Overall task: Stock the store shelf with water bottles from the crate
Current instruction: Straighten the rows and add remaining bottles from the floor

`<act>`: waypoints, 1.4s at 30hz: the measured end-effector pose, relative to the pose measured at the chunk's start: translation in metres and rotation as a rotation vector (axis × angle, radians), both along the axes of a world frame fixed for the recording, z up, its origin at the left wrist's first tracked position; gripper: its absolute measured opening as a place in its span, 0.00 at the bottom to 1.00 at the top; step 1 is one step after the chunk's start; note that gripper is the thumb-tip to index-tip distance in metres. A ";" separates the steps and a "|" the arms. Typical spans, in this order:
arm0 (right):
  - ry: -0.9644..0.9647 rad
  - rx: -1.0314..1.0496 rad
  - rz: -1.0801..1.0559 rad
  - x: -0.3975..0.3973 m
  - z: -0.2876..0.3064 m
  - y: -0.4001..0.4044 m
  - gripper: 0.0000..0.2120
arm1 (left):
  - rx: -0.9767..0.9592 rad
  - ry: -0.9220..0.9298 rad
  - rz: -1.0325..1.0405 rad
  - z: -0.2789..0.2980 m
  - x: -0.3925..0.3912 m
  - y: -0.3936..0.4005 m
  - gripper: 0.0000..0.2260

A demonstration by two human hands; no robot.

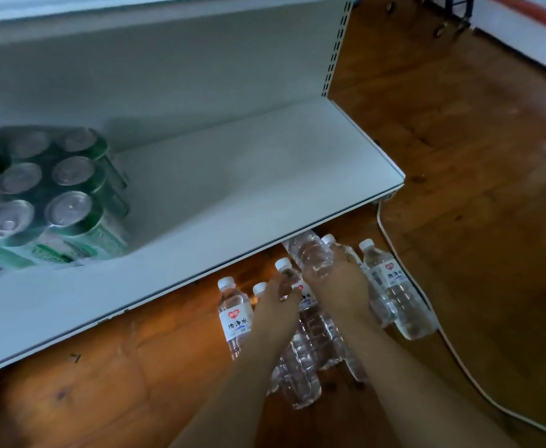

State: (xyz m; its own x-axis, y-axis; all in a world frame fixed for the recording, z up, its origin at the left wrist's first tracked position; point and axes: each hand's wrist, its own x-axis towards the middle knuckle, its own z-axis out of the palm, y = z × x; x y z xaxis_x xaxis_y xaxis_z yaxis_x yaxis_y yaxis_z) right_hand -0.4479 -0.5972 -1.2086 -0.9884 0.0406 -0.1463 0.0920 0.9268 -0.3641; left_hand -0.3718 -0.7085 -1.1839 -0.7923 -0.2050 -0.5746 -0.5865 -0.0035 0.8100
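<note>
Several clear water bottles with white caps stand in a cluster on the wooden floor below the white shelf (233,202). My right hand (339,286) grips one clear bottle (310,253), tilted with its bottom end up near the shelf's front edge. My left hand (278,302) curls round the neck of a white-capped bottle (286,270) in the cluster. Another labelled bottle (234,315) stands to the left, and one (391,289) to the right. No crate is in view.
Shrink-wrapped green cans (55,202) fill the shelf's left part. A perforated upright (336,46) ends the shelf at the right. A white cable (426,305) runs along the floor right of the bottles. Cart wheels and a white cabinet stand at the top right.
</note>
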 end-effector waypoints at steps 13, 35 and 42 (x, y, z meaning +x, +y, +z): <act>-0.126 -0.448 -0.080 0.087 0.089 0.088 0.28 | 0.529 -0.253 0.221 0.038 -0.023 0.056 0.28; -0.035 -0.577 0.503 0.010 0.286 0.061 0.48 | -0.090 0.632 0.016 0.264 -0.033 0.016 0.20; 0.127 -0.629 0.699 -0.010 0.358 0.015 0.49 | -0.287 0.785 0.164 0.350 -0.020 -0.010 0.22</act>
